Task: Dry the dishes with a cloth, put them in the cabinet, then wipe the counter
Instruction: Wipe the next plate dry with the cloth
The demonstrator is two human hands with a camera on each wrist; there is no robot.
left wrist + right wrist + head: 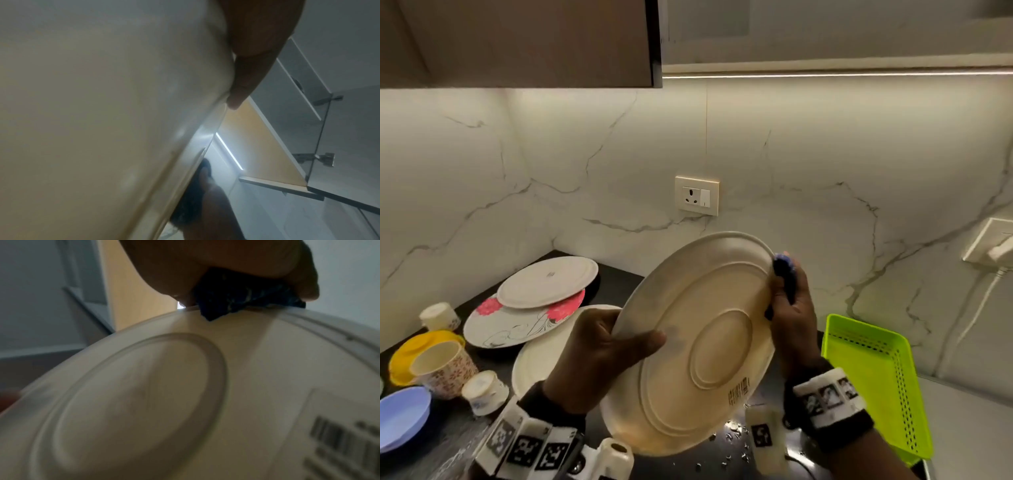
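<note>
You've got the cream plate (698, 346) up in the air, tilted on edge above the front of the dark surface (616, 284), its underside and barcode sticker facing you. Your left hand (599, 356) grips the lower left rim, thumb curled onto the underside, fingers behind. Your right hand (791, 318) pinches the blue cloth (786, 274) against the upper right rim, and the right wrist view shows the cloth folded over that edge.

Here's the risk: only one hand truly holds the plate. If it's wet, I'd judge a hard rub along the rim could twist it out of your left thumb, and it would drop onto the droplets and the cream plate (541, 356) lying flat just behind it.

Further toward the back left corner, a white plate (548, 281) sits on a floral plate (517, 325), overhanging it; a swinging elbow could knock that stack. Cups (445, 370) and bowls (400, 414) crowd the left edge, the green basket (876, 380) the right. The cabinet door (517, 41) hangs open overhead, so mind the plate's top rim when you lift.
</note>
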